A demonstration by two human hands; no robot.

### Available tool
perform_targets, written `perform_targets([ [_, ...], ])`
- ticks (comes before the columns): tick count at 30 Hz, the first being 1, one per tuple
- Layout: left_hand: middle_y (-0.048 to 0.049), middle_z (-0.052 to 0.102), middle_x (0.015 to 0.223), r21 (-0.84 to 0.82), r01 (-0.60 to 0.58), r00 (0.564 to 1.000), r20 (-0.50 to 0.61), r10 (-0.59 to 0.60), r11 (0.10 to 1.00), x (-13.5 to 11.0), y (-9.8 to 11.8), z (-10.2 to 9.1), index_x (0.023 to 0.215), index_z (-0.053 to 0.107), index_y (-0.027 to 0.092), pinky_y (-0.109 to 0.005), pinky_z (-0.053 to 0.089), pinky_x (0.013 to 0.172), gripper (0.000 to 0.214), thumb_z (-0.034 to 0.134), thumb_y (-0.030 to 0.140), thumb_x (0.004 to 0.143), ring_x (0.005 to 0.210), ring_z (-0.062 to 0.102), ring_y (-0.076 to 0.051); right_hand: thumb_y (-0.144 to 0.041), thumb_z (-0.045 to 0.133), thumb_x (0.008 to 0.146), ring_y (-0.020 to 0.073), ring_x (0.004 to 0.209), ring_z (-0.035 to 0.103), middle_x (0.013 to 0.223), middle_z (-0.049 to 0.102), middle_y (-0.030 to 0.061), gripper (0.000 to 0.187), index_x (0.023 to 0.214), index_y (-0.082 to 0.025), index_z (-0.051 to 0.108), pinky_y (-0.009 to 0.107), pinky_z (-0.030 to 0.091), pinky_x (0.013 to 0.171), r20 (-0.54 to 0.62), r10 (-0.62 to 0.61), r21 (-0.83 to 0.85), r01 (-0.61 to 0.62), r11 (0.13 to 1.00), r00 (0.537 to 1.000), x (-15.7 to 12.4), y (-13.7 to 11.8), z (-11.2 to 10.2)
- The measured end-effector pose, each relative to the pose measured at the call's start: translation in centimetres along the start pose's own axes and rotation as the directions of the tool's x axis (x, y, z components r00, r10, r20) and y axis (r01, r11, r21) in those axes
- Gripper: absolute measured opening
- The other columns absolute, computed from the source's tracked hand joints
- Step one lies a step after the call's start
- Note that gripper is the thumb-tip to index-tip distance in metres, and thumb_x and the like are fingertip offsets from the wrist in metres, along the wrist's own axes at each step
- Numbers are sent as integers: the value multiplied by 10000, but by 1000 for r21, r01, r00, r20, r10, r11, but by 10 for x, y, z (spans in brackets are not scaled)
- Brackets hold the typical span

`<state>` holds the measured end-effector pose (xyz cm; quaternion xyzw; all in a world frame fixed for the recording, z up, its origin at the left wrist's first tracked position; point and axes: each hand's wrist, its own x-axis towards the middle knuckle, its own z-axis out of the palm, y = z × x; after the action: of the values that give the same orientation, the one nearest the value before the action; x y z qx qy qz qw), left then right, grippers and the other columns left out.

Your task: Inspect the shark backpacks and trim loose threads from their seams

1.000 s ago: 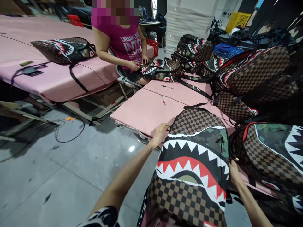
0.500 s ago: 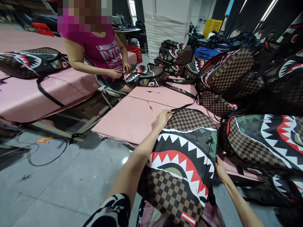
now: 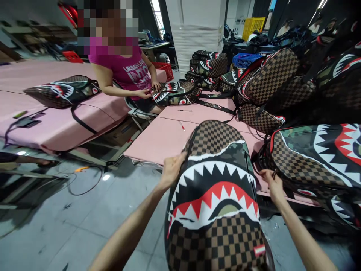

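Observation:
A backpack with brown checks, camouflage and a shark mouth stands on my lap, its top leaning on the pink table. My left hand grips its left side, fingers curled on the edge. At the bag's right side my right hand pinches something small and dark, perhaps a zipper pull or strap. Both hands touch this bag.
A person in a magenta shirt sits across the table handling another shark backpack. Several more such bags are piled at the right. Two pens lie on the table. One bag lies on the left pink table; cables run over the floor.
My left hand slid from the bag's top down to its left side. My right hand rose along the right side. The bag has tipped up closer to me.

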<state>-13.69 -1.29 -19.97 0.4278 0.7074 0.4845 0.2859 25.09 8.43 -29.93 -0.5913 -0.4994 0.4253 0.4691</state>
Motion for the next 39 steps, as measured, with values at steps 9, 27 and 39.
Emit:
perform_targets([
  [9, 2, 471, 458, 240, -139, 771, 635, -48, 961, -6, 170, 62, 510, 528, 139, -214, 295, 427, 474, 455, 475, 837, 421, 398, -82, -416, 444, 895, 141, 700, 577, 756, 621, 24, 306, 978, -189, 631, 267, 429, 659, 351, -499, -34, 544, 839, 792, -49, -197, -13],
  [27, 39, 600, 656, 438, -677, 634, 755, 167, 591, -50, 129, 42, 715, 586, 221, -253, 390, 660, 178, 700, 175, 586, 698, 599, -177, -296, 604, 794, 113, 544, 472, 651, 569, -2, 140, 719, -183, 569, 225, 260, 509, 993, -76, -57, 934, 353, 89, -75, -214, 52],
  [39, -77, 629, 812, 355, -862, 490, 768, 413, 362, -55, 98, 65, 803, 599, 151, -307, 420, 612, 74, 609, 139, 730, 767, 593, -225, -302, 504, 875, 90, 584, 445, 685, 497, -8, 217, 707, -166, 515, 208, 317, 533, 970, -238, 119, 769, 628, 44, -88, -194, 30],
])
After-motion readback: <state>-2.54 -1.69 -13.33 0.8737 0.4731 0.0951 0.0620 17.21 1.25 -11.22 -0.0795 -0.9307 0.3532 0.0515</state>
